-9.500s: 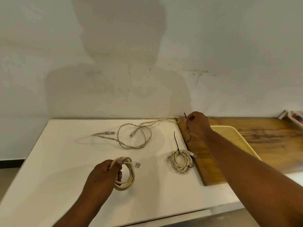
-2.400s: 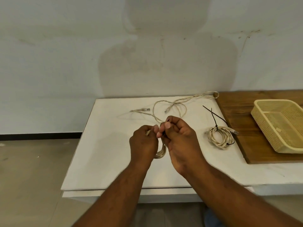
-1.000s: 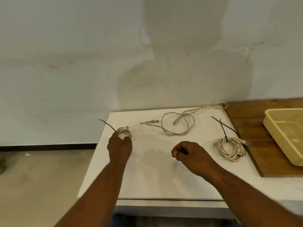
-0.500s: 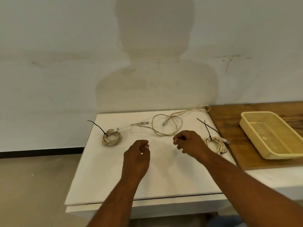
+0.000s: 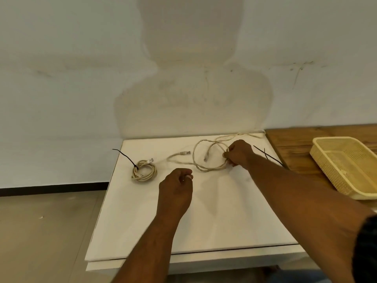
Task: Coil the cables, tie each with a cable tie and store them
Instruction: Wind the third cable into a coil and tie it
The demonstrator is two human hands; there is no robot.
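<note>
right hand (image 5: pixel 237 153) has its grip pinched shut on the loose cable (image 5: pixel 206 158), at the right side of its big loop, far end of the white counter (image 5: pixel 224 211). left hand (image 5: pixel 177 185) hangs over the middle of the counter, fingers curled into a loose fist; can't see anything in it, can't tell for sure.

the loose cable lies in one slack loop with both plugs free, one tail running off toward the wooden board (image 5: pixel 295 144). a tied coil (image 5: pixel 143 170) sits at the left edge of the counter, black tie tail sticking up. spare ties (image 5: pixel 267 155) show just past the right wrist; whatever lies under that forearm is hidden. basket (image 5: pixel 346 162) is on the board, well apart, looks empty.

handling, my read: light, soft, springy cable. it'll try to unwind, so pin the loops with one hand while the other feeds. take it near a plug end, not mid-loop, else it twists. ties are thin and slippery, fiddly to pick off a flat top.
</note>
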